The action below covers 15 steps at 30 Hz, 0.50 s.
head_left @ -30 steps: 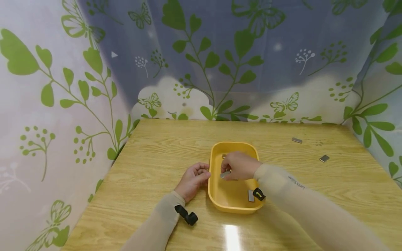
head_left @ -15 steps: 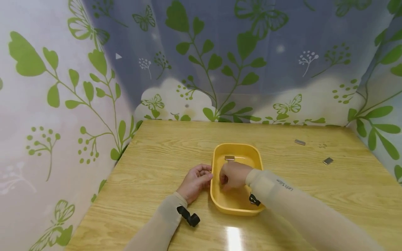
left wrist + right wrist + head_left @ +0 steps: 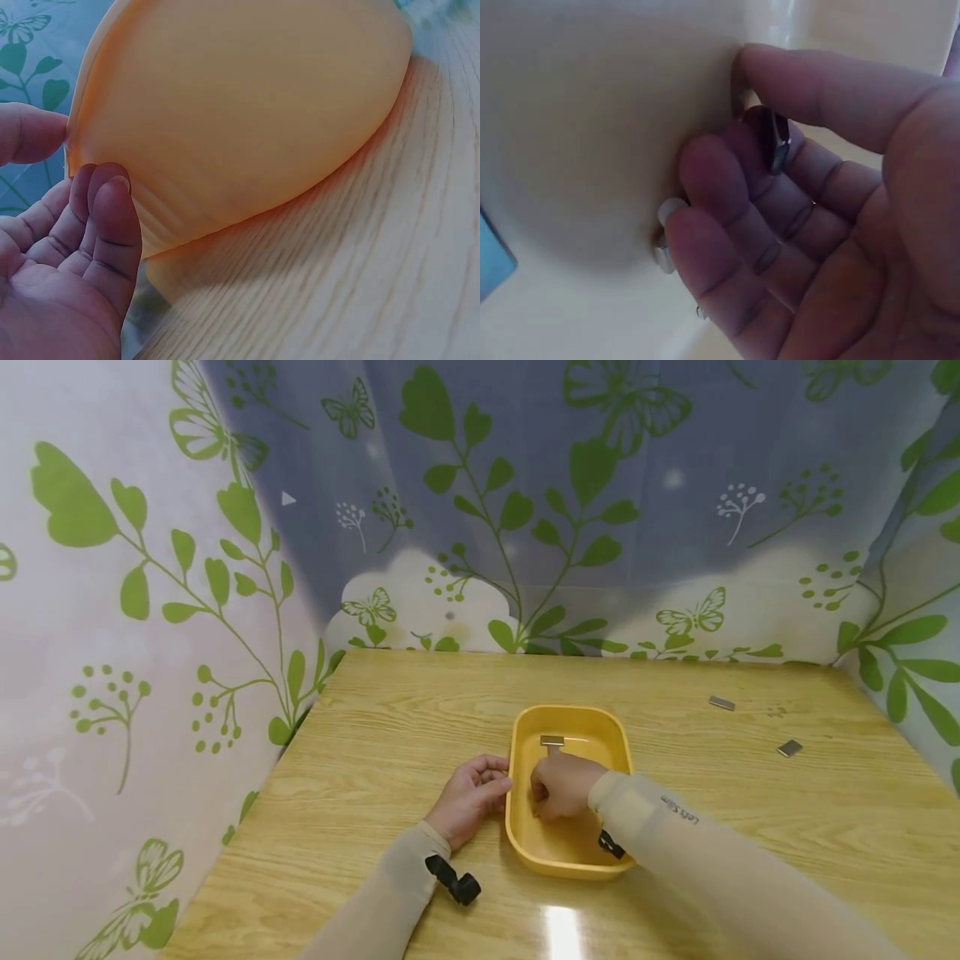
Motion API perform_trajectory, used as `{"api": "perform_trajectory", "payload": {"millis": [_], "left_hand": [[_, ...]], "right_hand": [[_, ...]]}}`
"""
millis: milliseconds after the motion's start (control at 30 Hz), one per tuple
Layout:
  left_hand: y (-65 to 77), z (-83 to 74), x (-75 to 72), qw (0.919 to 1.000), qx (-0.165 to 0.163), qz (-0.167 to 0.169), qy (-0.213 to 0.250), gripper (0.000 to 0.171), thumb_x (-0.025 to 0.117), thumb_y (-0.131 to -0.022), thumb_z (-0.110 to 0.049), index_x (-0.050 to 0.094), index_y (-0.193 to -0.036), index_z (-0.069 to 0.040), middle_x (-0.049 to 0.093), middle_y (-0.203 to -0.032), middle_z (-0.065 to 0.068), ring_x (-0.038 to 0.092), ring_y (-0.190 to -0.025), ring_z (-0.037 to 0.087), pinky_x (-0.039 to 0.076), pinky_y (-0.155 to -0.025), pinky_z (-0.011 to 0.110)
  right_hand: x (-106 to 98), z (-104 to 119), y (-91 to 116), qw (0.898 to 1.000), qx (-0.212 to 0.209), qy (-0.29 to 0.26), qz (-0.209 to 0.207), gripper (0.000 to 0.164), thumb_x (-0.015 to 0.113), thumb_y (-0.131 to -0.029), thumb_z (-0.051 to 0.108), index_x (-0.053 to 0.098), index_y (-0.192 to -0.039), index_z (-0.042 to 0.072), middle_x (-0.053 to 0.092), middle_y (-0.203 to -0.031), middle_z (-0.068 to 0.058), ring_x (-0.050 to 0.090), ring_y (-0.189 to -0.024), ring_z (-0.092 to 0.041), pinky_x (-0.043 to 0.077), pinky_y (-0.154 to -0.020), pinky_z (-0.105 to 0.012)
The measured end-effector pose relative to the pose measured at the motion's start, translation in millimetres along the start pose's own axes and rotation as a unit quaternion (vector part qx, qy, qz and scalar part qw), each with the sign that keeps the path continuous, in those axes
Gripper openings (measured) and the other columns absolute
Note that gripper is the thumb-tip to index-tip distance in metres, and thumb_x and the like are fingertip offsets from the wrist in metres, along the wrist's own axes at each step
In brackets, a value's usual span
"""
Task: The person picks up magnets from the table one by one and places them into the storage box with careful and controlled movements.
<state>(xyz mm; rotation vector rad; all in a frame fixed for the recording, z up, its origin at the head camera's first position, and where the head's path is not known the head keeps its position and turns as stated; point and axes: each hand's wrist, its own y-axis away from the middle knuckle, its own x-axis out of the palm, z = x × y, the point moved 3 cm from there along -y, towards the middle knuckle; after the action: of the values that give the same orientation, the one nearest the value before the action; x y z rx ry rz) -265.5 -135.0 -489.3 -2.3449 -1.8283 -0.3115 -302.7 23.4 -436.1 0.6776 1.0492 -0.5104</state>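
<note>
A yellow bin (image 3: 531, 852) stands on the wooden table (image 3: 360, 727). My right hand (image 3: 564, 785) reaches into it, fingers curled and pointing down at its floor. The right wrist view shows a small flat dark piece with a shiny metal edge (image 3: 780, 142) held between the thumb and fingers. Just beyond that hand, a small metal rectangle (image 3: 552, 741) lies at the bin's far end. My left hand (image 3: 468, 800) rests at the bin's left side, its thumb tip at the rim and its loosely bent fingers by the outer wall.
To the bin's right on the table lie a grey metal rectangle (image 3: 722, 702) and a darker one (image 3: 790, 748). A light blue flat piece (image 3: 493, 259) shows at the edge of the right wrist view. A patterned curtain (image 3: 465, 527) closes off the back and sides.
My right hand has gone lower into the bin, its silver piece now out of sight from the head. The far metal rectangle is uncovered; my right wrist now hides the near one. My left hand stays.
</note>
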Motion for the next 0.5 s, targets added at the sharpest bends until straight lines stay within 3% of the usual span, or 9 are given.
{"api": "perform_trajectory", "payload": {"millis": [267,500], "left_hand": [[-0.6,1.3,-0.5,1.0000,0.000,0.002,-0.002,0.037,0.060,-0.091,-0.004,0.045,-0.122,0.010,0.058,-0.091,0.008,0.057,-0.073,0.013,0.050,-0.066,0.027],[-0.3,1.4,-0.8,1.0000,0.000,0.001,-0.002,0.036,0.060,-0.091,-0.003,0.046,-0.122,0.009,0.057,-0.092,0.009,0.057,-0.074,0.014,0.050,-0.066,0.027]], "right_hand": [[2.4,-4.5,-0.9,1.000,0.000,0.005,-0.012,0.010,0.074,-0.076,0.013,0.064,-0.074,0.014,0.055,-0.070,0.007,0.049,-0.064,-0.011,0.044,-0.063,-0.028],[0.0,-3.2,1.6,1.000,-0.008,0.011,-0.027,0.021,0.078,-0.071,0.009,0.058,-0.067,0.014,0.050,-0.065,0.006,0.046,-0.063,-0.011,0.039,-0.060,-0.026]]}}
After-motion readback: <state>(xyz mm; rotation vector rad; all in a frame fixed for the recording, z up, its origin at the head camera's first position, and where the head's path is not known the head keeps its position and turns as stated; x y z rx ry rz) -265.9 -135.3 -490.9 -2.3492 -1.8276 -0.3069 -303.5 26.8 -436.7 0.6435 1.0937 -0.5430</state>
